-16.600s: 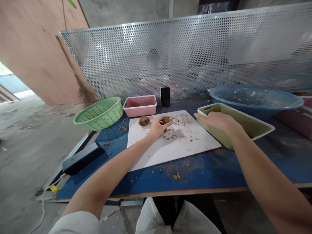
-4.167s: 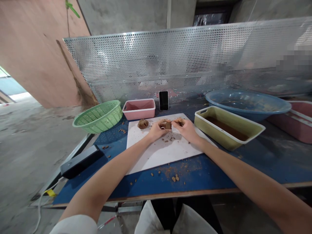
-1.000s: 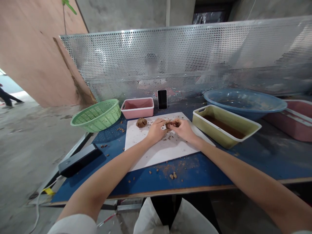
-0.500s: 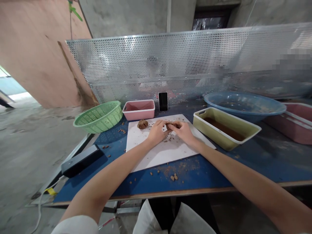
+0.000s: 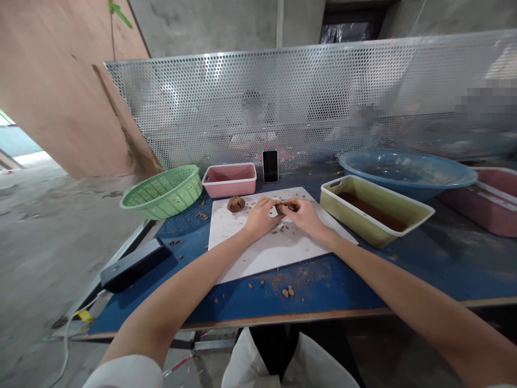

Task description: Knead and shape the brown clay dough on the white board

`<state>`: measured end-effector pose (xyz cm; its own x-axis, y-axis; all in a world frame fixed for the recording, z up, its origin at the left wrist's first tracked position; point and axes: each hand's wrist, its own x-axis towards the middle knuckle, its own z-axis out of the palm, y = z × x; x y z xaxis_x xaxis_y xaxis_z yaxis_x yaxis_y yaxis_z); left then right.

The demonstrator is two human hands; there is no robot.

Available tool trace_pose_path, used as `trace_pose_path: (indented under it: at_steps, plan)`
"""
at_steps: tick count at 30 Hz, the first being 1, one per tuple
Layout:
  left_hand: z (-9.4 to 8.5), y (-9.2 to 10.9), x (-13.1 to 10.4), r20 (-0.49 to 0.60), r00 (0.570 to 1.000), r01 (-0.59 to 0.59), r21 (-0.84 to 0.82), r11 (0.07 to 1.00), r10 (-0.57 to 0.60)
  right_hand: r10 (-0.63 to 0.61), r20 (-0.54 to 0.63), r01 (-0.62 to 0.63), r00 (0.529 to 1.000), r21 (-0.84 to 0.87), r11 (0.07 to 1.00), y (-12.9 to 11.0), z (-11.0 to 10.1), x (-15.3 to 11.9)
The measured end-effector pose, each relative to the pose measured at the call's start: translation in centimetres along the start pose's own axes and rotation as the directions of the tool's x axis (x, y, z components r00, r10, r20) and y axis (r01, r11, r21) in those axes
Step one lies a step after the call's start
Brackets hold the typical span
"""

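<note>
Over a white board (image 5: 250,253) on the blue table, my left hand (image 5: 260,216) and my right hand (image 5: 302,215) meet around a small brown lump (image 5: 286,208). Fingers of both hands are closed on it and partly hide it. A larger brown, cracked lump (image 5: 236,203) rests at the board's back left, apart from my hands. Brown crumbs are scattered on the board below and around my fingers.
Behind the board stand a pink bin (image 5: 230,188) and a phone (image 5: 270,166). A green basket (image 5: 163,196) and dark box (image 5: 135,264) are left; an olive bin (image 5: 363,226) with brown liquid, a blue basin (image 5: 407,186) and another pink bin (image 5: 490,215) are right.
My fingers have shifted slightly around the brown lump, and a pale bit now shows on the board below them. The view has tilted a little.
</note>
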<state>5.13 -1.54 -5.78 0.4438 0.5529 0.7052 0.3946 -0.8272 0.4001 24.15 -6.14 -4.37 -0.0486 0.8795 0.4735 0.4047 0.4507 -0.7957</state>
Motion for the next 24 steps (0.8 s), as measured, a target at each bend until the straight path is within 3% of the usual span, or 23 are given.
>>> trace_pose_path:
  at_steps: [5,11,21,24]
  plan:
    - [0.2,-0.3,0.0,-0.035,0.998,-0.058,0.048,0.997,0.06,0.02,0.001,-0.02,1.0,-0.081,0.996,-0.4,-0.3,-0.2]
    - [0.4,-0.7,-0.1,-0.061,0.994,-0.089,0.08,0.993,0.094,-0.001,-0.011,0.0,1.0,-0.056,0.998,-0.6,-0.3,-0.2]
    - [0.2,-0.4,-0.1,-0.039,0.997,-0.062,0.053,0.997,0.064,-0.012,0.005,0.012,1.0,0.008,1.0,-0.7,-0.6,-0.1]
    - [0.1,-0.2,-0.1,-0.041,0.999,-0.013,0.049,0.999,0.015,0.045,-0.058,-0.04,0.997,0.09,0.995,-0.4,-1.1,0.5]
